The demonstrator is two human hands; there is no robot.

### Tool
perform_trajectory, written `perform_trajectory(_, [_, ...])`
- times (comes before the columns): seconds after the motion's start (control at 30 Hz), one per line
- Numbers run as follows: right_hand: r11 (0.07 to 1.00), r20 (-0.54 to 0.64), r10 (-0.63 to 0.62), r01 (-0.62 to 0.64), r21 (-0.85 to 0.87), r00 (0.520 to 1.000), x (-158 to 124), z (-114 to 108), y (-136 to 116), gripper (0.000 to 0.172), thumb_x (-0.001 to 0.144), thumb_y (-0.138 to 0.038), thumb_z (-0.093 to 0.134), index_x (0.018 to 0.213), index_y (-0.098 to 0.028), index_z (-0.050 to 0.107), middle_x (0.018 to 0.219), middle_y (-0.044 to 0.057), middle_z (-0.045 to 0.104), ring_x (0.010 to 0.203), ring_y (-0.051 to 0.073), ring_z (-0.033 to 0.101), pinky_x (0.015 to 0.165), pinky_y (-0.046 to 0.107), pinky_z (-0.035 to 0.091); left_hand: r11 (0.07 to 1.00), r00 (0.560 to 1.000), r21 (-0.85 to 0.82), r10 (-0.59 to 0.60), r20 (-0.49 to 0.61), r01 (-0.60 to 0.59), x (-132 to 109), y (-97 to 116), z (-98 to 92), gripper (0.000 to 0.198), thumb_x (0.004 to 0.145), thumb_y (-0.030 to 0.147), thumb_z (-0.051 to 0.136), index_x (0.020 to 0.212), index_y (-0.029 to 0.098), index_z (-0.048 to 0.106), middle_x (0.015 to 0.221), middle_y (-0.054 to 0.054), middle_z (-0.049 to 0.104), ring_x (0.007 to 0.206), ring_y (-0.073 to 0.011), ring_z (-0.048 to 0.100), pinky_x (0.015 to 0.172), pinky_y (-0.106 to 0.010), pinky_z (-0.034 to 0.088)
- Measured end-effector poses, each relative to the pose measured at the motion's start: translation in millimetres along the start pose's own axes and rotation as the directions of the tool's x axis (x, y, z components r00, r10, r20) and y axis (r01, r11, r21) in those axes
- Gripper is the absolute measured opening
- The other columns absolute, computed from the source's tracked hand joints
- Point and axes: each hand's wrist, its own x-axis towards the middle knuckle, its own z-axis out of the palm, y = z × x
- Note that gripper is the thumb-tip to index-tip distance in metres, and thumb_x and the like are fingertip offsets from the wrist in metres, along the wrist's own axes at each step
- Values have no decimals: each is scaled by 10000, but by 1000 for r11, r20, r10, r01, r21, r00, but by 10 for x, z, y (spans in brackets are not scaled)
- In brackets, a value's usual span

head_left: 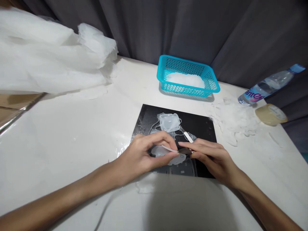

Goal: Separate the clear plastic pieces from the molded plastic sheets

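Note:
My left hand (154,147) is closed, pinching the edge of a thin translucent plastic piece (169,149). Fingers of my right hand (211,155) grip a small tool with a dark, flat, pointed end (184,151); its tip meets the pinched edge, and its handle is hidden in the hand. Both hands are above a black board (202,126). On the board, a frosted rounded plastic piece (169,122) lies among thin looping strips. Beside it is a slim white-handled tool (188,136). More clear plastic (181,168) shows under my hands.
A blue perforated basket (189,91) holding white pieces stands behind the board. To the right are translucent scraps (237,118), a roll of tape (270,115) and a tilted-looking water bottle (267,86). A large white plastic bag (53,57) covers the back left, near cardboard (11,106).

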Motion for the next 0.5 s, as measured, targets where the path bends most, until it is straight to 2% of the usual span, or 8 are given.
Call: perform_trajectory(0.5, [999,-39,-42,42,0,998,23,31,3,404,1048,-152,540,1428,-258,627,874,6,648,767,124,564,722,266,481,999,1000,-32,2,-13,-3,6,1,14,95,951,294,733,964,212,687,871,16,764,780,-121,702,706,-217,502])
